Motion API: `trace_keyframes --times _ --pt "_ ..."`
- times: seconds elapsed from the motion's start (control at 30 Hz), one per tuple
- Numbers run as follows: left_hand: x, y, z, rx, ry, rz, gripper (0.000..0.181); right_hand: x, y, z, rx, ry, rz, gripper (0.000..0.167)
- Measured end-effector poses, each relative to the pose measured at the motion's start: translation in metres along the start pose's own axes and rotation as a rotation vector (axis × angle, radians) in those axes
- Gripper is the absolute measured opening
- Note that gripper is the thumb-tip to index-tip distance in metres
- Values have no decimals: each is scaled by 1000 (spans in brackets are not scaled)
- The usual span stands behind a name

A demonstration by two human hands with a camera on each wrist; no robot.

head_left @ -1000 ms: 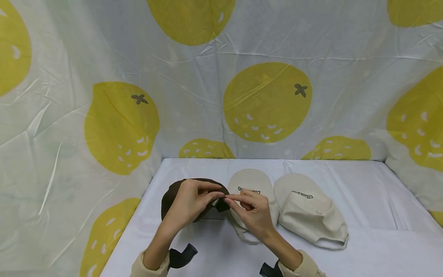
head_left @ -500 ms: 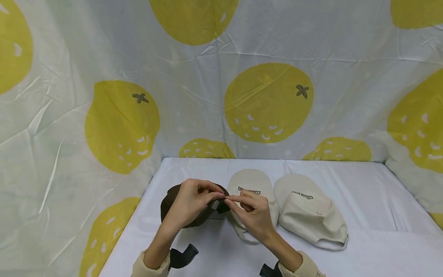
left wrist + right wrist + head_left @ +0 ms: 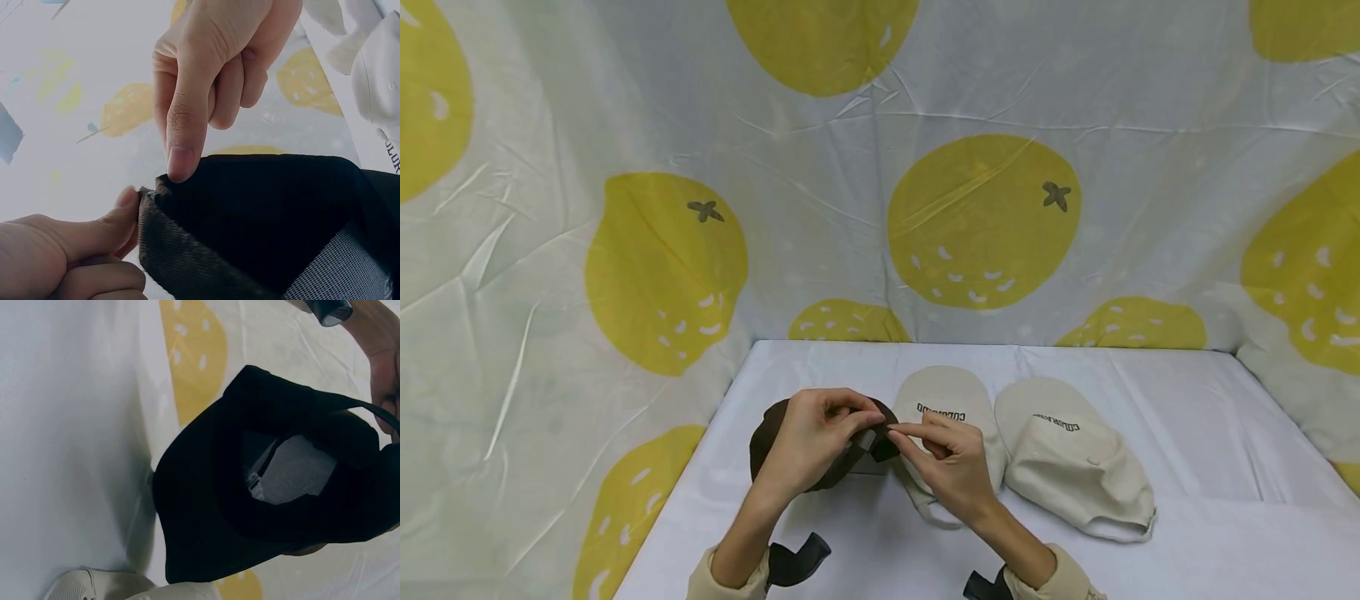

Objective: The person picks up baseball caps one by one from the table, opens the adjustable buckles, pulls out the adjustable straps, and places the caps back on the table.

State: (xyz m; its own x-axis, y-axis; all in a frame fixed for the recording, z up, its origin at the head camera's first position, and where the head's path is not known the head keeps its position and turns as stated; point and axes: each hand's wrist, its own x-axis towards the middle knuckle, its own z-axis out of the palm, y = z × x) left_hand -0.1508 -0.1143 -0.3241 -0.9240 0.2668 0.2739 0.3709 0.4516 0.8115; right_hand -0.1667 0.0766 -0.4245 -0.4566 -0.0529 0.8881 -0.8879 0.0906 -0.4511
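A dark brown cap (image 3: pixel 767 437) hangs above the white table at centre left. My left hand (image 3: pixel 811 437) pinches its edge between thumb and fingers. Close beside it, my right hand (image 3: pixel 953 462) pinches the same part, index finger extended and the other fingers bent. In the left wrist view, the left hand (image 3: pixel 81 250) and the right hand (image 3: pixel 215 62) meet at one corner of the dark fabric (image 3: pixel 269 212). The right wrist view shows the inside of the cap (image 3: pixel 200 500), with a pale label (image 3: pixel 255 486) and a thin strap (image 3: pixel 350 402) reaching toward the left hand (image 3: pixel 387 375).
Two beige caps with dark lettering lie on the white table (image 3: pixel 1210 433): one (image 3: pixel 943 387) partly behind my right hand, the other (image 3: pixel 1067 450) to its right. Lemon-print cloth (image 3: pixel 820 208) surrounds the table at the back and sides. Black wrist mounts (image 3: pixel 800 560) show below the hands.
The brown cap has tilted, its top edge on the left now lower and its underside hanging slightly further down. Both hands keep their pinch at nearly the same spot.
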Motion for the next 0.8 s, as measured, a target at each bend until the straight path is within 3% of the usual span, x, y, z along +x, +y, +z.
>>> trace_keyframes --times 0.5,0.8 --pt "-8 -6 0 -101 121 52 5 -2 1 3 -7 2 -45 23" --pt "-10 -3 -10 -193 204 109 4 -6 1 2 20 -16 -42 24"
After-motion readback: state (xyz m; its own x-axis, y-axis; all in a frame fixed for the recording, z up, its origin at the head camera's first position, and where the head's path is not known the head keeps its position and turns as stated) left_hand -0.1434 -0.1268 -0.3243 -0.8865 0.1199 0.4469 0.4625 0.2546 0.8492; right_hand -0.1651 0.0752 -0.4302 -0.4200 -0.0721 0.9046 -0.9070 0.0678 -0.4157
